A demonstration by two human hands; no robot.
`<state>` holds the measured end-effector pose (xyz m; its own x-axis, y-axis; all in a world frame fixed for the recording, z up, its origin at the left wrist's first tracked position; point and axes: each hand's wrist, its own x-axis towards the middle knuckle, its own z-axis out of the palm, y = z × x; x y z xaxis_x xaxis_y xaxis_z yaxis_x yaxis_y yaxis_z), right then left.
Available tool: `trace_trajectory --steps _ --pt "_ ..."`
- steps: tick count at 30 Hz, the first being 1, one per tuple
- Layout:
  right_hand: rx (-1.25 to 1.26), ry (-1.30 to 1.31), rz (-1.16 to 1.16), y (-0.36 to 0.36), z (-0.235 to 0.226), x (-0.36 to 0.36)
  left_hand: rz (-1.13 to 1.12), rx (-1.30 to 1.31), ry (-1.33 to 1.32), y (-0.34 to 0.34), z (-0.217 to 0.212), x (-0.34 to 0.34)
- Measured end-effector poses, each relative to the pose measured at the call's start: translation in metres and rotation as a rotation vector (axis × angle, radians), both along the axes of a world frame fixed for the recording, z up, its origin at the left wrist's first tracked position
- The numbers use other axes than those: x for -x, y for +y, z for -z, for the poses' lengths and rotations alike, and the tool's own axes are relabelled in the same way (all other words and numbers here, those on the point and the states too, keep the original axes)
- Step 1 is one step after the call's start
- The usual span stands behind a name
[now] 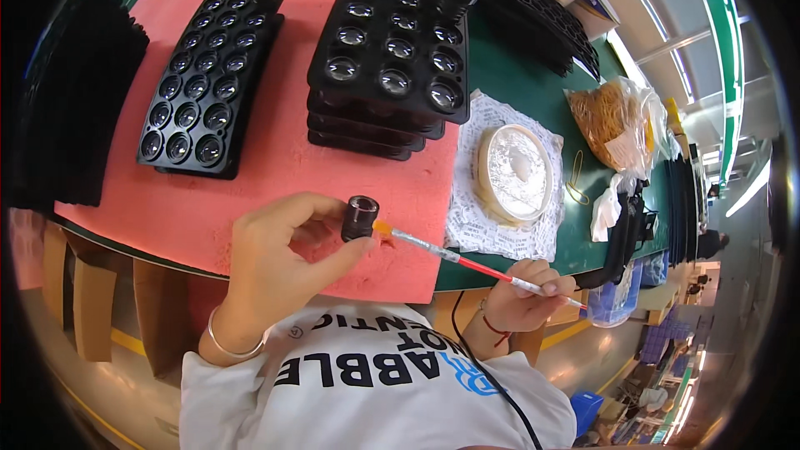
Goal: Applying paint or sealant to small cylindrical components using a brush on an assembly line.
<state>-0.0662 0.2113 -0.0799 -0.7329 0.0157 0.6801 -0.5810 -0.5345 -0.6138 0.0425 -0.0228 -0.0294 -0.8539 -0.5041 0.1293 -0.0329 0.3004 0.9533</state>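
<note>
My left hand (287,242) pinches a small black lens barrel (360,218) between thumb and fingers, its round end facing up. In my right hand (530,293) is a thin paintbrush (479,267) with a red and silver handle. Its orange bristles touch or nearly touch the side of the barrel; which of the two I cannot tell. Both hands are over the near edge of a pink foam mat (275,192). Beyond them stands a stack of black trays (367,108) filled with lenses. Farther left lies another black tray (187,108) of lenses, with one barrel standing at its far corner.
Right of the mat, a round tub of white material (483,168) rests on a printed cloth (465,200). Near it are a bag of rubber bands (604,121), a crumpled white tissue (606,212) and a clear blue container (615,300). Dark stacked trays (79,92) stand far left.
</note>
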Motion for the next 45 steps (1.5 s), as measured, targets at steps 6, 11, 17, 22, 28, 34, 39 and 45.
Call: trace_trajectory --steps 6,11,17,22,28,34,39,45 --pt "-0.092 0.049 0.056 -0.005 -0.001 -0.001 0.002 0.021 0.020 -0.002 0.002 -0.002" --pt "-0.098 0.040 0.075 -0.007 -0.002 -0.003 0.054 -0.111 0.027 -0.005 0.006 -0.005" --pt "-0.085 0.017 0.114 -0.007 -0.003 -0.004 0.168 -0.234 0.063 -0.011 0.006 -0.008" --pt "-0.053 0.035 -0.020 -0.004 0.000 -0.002 0.230 -0.205 0.031 -0.016 -0.001 -0.010" --pt "0.063 -0.003 0.047 -0.011 -0.004 -0.004 0.203 -0.291 0.052 -0.013 -0.001 -0.015" --pt "-0.036 0.083 0.142 -0.005 0.004 -0.002 0.144 0.072 0.103 -0.035 -0.043 -0.024" --pt "-0.041 0.056 0.230 0.001 0.009 -0.005 -0.159 0.190 0.324 -0.090 -0.079 0.021" --pt "0.006 0.052 0.214 -0.009 0.004 -0.008 -0.188 0.583 0.034 -0.202 -0.043 0.072"
